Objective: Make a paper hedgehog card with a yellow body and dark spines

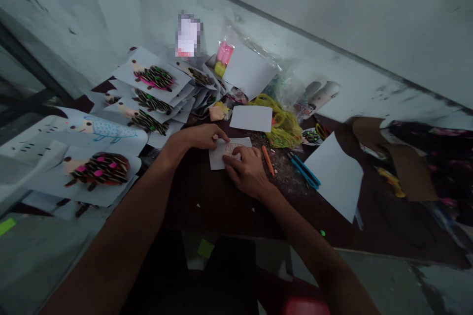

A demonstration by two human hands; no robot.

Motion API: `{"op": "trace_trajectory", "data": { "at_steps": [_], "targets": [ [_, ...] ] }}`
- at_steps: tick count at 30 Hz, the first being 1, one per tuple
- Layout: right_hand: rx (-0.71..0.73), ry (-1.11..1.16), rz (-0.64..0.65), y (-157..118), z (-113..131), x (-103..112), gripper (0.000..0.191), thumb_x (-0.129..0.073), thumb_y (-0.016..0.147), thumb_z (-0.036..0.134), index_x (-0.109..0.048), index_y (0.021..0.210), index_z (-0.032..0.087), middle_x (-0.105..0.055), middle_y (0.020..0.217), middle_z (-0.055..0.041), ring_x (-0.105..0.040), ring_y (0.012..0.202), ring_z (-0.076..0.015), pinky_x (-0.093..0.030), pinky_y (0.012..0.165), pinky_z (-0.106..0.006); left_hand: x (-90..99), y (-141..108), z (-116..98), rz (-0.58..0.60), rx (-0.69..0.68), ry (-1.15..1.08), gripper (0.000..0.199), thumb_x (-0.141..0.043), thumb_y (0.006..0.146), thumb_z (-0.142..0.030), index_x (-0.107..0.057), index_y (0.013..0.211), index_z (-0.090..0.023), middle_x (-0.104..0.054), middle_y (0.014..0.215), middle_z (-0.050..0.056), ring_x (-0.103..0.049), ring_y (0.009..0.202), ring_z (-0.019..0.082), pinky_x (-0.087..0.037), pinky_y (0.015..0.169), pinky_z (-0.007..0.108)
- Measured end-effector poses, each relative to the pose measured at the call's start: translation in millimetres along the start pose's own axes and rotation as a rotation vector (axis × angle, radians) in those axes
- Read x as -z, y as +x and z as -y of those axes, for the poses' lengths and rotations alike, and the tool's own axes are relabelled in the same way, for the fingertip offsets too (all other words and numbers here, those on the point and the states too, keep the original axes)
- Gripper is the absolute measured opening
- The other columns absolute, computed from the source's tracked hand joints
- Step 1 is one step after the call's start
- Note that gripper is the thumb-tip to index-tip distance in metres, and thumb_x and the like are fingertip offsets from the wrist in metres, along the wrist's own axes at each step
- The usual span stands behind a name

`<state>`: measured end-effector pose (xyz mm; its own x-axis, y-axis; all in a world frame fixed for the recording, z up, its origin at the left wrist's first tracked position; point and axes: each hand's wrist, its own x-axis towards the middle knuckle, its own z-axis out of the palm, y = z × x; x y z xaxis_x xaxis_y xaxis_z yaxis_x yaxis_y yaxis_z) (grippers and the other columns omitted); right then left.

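Note:
A small white paper (218,161) with an orange line drawing and a pale shape lies flat on the dark table. My left hand (199,137) rests at its upper left corner, index finger stretched over the top edge. A tiny pale spot shows by that hand's fingers; I cannot tell what it is. My right hand (249,171) lies on the paper's right half, thumb apart from the bent fingers, covering part of the drawing. Close to the right hand is an orange crayon-like stick (268,161). Beyond the paper sit a beige lump (215,112) and a blank white card (251,118).
Blue-handled scissors (305,171) and a white sheet (334,177) lie to the right. A yellow plastic bag (283,125) is behind. Stacked hedgehog pictures (153,76) crowd the left, with another hedgehog picture (98,170) nearer. Brown cardboard (412,172) is far right.

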<state>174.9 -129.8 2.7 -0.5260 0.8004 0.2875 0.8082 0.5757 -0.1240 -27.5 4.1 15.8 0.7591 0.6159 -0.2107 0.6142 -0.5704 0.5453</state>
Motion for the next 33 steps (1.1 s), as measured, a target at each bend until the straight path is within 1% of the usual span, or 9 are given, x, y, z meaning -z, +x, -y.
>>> {"op": "trace_trajectory", "data": {
  "at_steps": [7, 14, 17, 19, 22, 24, 26, 30, 33],
  "targets": [
    [0.001, 0.038, 0.011, 0, 1, 0, 0.023, -0.057, 0.098, 0.028, -0.072, 0.114, 0.022, -0.059, 0.112, -0.0101, -0.053, 0.106, -0.0252, -0.032, 0.095, -0.043, -0.7, 1, 1, -0.002, -0.021, 0.018, 0.064, -0.056, 0.071, -0.008, -0.069, 0.133, -0.021, -0.076, 0.122, 0.004, -0.069, 0.1, 0.018, -0.05, 0.083, 0.021],
    [0.021, 0.068, 0.011, 2, 6, 3, 0.029, -0.054, 0.101, 0.031, -0.071, 0.122, 0.022, -0.06, 0.116, -0.0112, -0.054, 0.107, -0.0253, -0.033, 0.096, -0.044, 0.3, 0, -2, 0.001, -0.013, 0.012, 0.061, -0.054, 0.074, -0.008, -0.07, 0.132, -0.02, -0.075, 0.123, 0.005, -0.069, 0.102, 0.018, -0.049, 0.087, 0.022],
    [0.036, 0.081, -0.001, 1, 6, 2, 0.027, -0.053, 0.102, 0.033, -0.073, 0.116, 0.023, -0.061, 0.114, -0.0104, -0.055, 0.106, -0.0247, -0.035, 0.096, -0.045, -0.9, 1, -1, 0.008, -0.019, 0.004, 0.062, -0.054, 0.073, -0.008, -0.069, 0.133, -0.018, -0.074, 0.126, 0.007, -0.068, 0.105, 0.019, -0.049, 0.091, 0.024],
    [0.015, 0.096, -0.051, 1, 2, -1, 0.026, -0.052, 0.102, 0.031, -0.074, 0.114, 0.024, -0.063, 0.111, -0.0095, -0.055, 0.102, -0.0235, -0.036, 0.094, -0.043, -0.5, 0, 0, -0.008, -0.034, 0.003, 0.061, -0.055, 0.073, -0.008, -0.07, 0.131, -0.019, -0.074, 0.126, 0.006, -0.068, 0.106, 0.019, -0.049, 0.091, 0.024],
    [-0.097, 0.099, -0.183, 0, -10, -5, 0.026, -0.05, 0.103, 0.031, -0.073, 0.113, 0.022, -0.064, 0.104, -0.0094, -0.057, 0.097, -0.0232, -0.039, 0.088, -0.04, 4.1, -5, 1, -0.017, -0.05, -0.011, 0.057, -0.058, 0.075, -0.012, -0.071, 0.13, -0.021, -0.077, 0.113, 0.003, -0.068, 0.096, 0.018, -0.049, 0.083, 0.022],
    [-0.183, 0.096, -0.236, 0, -19, -6, 0.025, -0.05, 0.102, 0.03, -0.072, 0.11, 0.021, -0.065, 0.101, -0.0095, -0.058, 0.097, -0.0238, -0.041, 0.087, -0.039, 9.3, -10, 1, -0.028, -0.052, -0.059, 0.052, -0.061, 0.079, -0.017, -0.07, 0.13, -0.02, -0.076, 0.103, 0.002, -0.068, 0.088, 0.016, -0.049, 0.077, 0.022],
    [-0.229, 0.103, -0.241, 0, -25, -4, 0.021, -0.052, 0.102, 0.03, -0.071, 0.104, 0.02, -0.065, 0.097, -0.0087, -0.058, 0.095, -0.0238, -0.041, 0.086, -0.038, 13.9, -15, 0, -0.088, -0.061, -0.141, 0.046, -0.061, 0.084, -0.024, -0.07, 0.128, -0.018, -0.076, 0.103, 0.003, -0.067, 0.09, 0.017, -0.05, 0.079, 0.024],
    [-0.239, 0.176, -0.291, 1, -27, -1, 0.02, -0.056, 0.101, 0.029, -0.069, 0.088, 0.021, -0.064, 0.085, -0.005, -0.059, 0.085, -0.021, -0.042, 0.082, -0.035, 15.9, -17, -1, -0.215, -0.067, -0.375, 0.04, -0.067, 0.085, -0.037, -0.073, 0.118, -0.016, -0.077, 0.101, 0.005, -0.069, 0.089, 0.018, -0.054, 0.08, 0.029],
    [-0.212, 0.295, -0.37, 3, -23, 0, 0.022, -0.058, 0.1, 0.03, -0.071, 0.085, 0.021, -0.065, 0.081, -0.003, -0.059, 0.079, -0.0185, -0.043, 0.079, -0.034, 11.2, -13, -4, -0.22, -0.08, -0.574, 0.039, -0.076, 0.08, -0.04, -0.074, 0.109, -0.014, -0.076, 0.09, 0.006, -0.069, 0.075, 0.017, -0.056, 0.072, 0.029]
  ]
}}
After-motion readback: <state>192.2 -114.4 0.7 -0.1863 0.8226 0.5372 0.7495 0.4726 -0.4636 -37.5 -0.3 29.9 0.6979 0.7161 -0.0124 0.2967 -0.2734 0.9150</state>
